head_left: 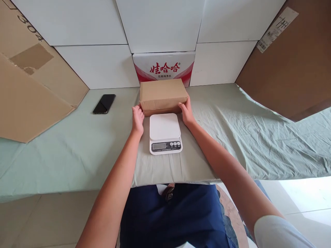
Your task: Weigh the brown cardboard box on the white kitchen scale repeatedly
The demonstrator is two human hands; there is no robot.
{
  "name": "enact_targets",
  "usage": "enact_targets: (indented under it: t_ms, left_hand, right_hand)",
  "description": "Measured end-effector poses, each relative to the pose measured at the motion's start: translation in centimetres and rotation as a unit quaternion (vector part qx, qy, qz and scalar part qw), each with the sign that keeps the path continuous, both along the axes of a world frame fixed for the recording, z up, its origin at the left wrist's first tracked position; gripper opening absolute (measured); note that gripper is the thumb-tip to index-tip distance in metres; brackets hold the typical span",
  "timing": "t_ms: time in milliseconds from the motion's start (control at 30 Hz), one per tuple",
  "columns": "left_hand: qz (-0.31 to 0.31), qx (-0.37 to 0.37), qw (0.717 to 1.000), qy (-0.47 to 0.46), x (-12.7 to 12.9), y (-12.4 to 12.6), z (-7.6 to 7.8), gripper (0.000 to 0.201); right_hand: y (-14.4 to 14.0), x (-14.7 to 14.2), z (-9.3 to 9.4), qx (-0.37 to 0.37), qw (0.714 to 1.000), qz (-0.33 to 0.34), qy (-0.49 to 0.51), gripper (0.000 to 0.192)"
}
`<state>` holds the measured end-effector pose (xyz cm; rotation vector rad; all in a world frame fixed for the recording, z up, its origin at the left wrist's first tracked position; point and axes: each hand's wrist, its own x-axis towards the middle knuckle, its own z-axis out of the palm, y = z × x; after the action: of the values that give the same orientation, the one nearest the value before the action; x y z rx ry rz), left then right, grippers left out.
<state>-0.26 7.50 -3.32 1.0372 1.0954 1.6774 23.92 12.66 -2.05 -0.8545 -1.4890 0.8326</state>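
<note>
While our left hand (137, 119) presses the left end of the plain brown cardboard box (162, 94) and our right hand (186, 113) presses its right end, we grip it between both palms. It rests on the pale green cloth (77, 151), just behind the white digital kitchen scale (165, 133). Left of the scale, well apart, lies a black phone (104, 103).

Both forearms seen bare, no watch, no rings, no gloves made out. Left hand (138, 119) and right hand (186, 113) uncovered, nails kept short. White short sleeve (280, 232) glimpsed at 5 o'clock, on right upper arm only; left sleeve cut off by frame. Dark navy trousers (178, 217) noted at 6 o'clock, plain fabric, lightly creased, no markings shown.
</note>
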Motion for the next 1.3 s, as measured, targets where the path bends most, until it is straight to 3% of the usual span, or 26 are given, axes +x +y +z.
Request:
enact_targets:
  t_ms: [300,500,667,833,967,1300]
  left_hand:
    - [0.008,-0.024,1.000,0.016,-1.8,0.4,0.4,0.097]
    - [-0.028,-0.030,0.998,0.044,-1.2,0.7,-0.4,0.112]
    - [-0.045,-0.014,0.998,0.049,-1.1,1.1,-0.9,0.107]
    - [-0.041,-0.012,0.998,0.049,-1.2,1.2,-0.8,0.107]
    - [-0.002,-0.042,0.998,0.051,-1.6,1.2,-0.7,0.110]
    - [-0.022,-0.027,0.998,0.059,-0.6,0.9,-0.4,0.112]
  right_hand:
    - [0.3,1.9,-1.3,-0.082,0.997,0.009,0.003,0.090]
    - [-0.6,1.6,-0.2,-0.032,0.999,0.007,-0.040,0.076]
    - [-1.2,1.2,0.2,-0.038,0.998,0.002,-0.040,0.081]
    - [-1.4,1.2,0.1,-0.042,0.998,-0.004,-0.054,0.085]
    - [-1.1,1.3,-0.1,-0.045,0.998,-0.021,-0.049,0.094]
    - [-0.9,1.2,-0.4,-0.055,0.997,-0.020,-0.058,0.081]
